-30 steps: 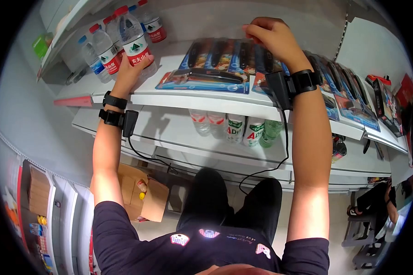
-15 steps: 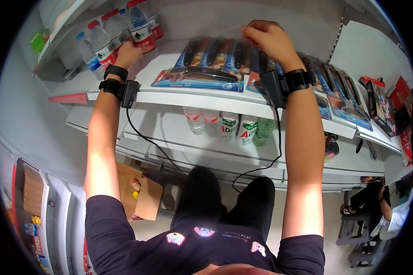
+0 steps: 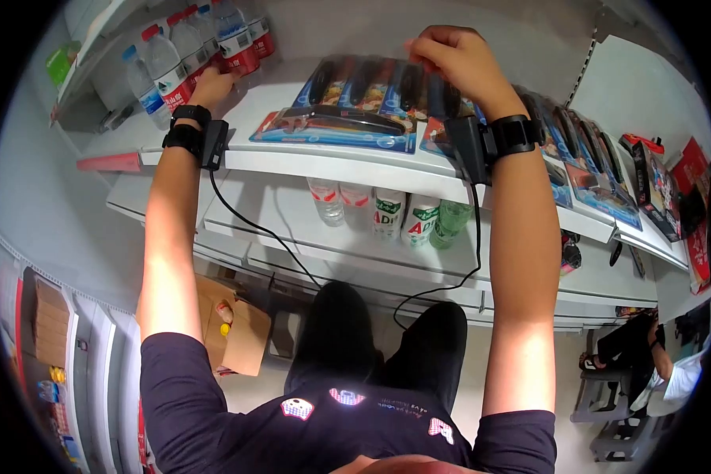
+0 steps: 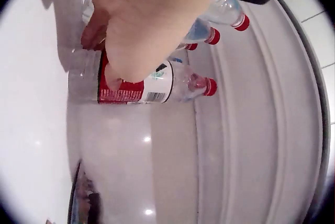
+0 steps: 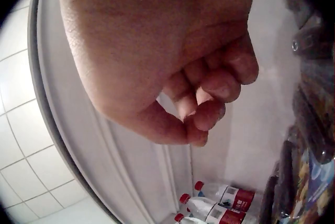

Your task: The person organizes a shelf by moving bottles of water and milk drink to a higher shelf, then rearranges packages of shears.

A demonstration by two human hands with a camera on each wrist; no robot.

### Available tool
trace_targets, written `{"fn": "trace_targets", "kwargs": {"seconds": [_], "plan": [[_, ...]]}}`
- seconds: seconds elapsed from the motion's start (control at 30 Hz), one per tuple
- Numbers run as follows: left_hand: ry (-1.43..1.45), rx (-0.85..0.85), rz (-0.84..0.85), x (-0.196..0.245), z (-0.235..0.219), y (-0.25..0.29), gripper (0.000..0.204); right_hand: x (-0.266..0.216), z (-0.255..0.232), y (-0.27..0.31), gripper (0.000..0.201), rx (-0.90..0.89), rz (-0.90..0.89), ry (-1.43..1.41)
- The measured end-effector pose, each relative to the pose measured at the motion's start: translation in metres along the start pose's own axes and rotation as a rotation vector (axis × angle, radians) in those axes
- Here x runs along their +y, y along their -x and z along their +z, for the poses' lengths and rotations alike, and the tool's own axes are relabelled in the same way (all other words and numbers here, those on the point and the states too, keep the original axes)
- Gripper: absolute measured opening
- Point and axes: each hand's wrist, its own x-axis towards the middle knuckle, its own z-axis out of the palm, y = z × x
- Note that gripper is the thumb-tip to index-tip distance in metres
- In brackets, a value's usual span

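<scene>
In the head view my left hand (image 3: pixel 213 88) is at the front bottle of a group on the upper shelf's left. This water bottle (image 3: pixel 235 49) is clear, with a red and white label. The left wrist view shows the bottle (image 4: pixel 157 85) upright with its base at the shelf, my thumb (image 4: pixel 112 77) across the label and my fingers on its other side, partly hidden. My right hand (image 3: pixel 464 65) hovers over blue blister packs (image 3: pixel 355 95) of black-handled items. Its fingers (image 5: pixel 220 84) hang loosely curled, the thumb near the index finger, holding nothing.
More water bottles (image 3: pixel 166 65) stand left of and behind the front one. The white upper shelf (image 3: pixel 355 162) has a raised front edge. Drinks bottles (image 3: pixel 387 215) stand on the shelf below. An open cardboard box (image 3: pixel 249 336) lies low left; a seated person (image 3: pixel 660 363) is at right.
My left hand has moved the front bottle back and to the left, closer to the other bottles. The right hand stays over the blister packs, nearly still.
</scene>
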Motion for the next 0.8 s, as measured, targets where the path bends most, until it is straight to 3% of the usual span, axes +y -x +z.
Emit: {"fn": "trace_targets", "kwargs": {"seconds": [0.17,0.23,0.33,0.43,0.53,0.8], "plan": [[-0.254,0.064,0.087,-0.013,-0.001,-0.005,0.047,0.003,0.003,-0.001,0.029,-0.005,-0.068,-0.023],[-0.262,0.003,0.067,0.006,-0.005,0.01,0.055,0.0,0.002,-0.001,0.028,-0.017,-0.075,-0.06],[-0.411,0.039,0.098,0.009,-0.003,0.008,0.063,-0.007,-0.001,0.002,0.032,-0.045,-0.011,0.002],[-0.541,0.182,0.138,0.007,0.001,0.007,0.056,-0.007,-0.001,0.002,0.033,-0.046,-0.031,0.011],[-0.564,0.217,0.161,0.008,0.004,0.009,0.055,-0.009,-0.001,0.001,0.034,-0.049,-0.023,0.041],[-0.598,0.075,0.163,-0.006,0.002,-0.006,0.064,-0.006,-0.001,-0.001,0.035,-0.059,0.005,0.02]]}}
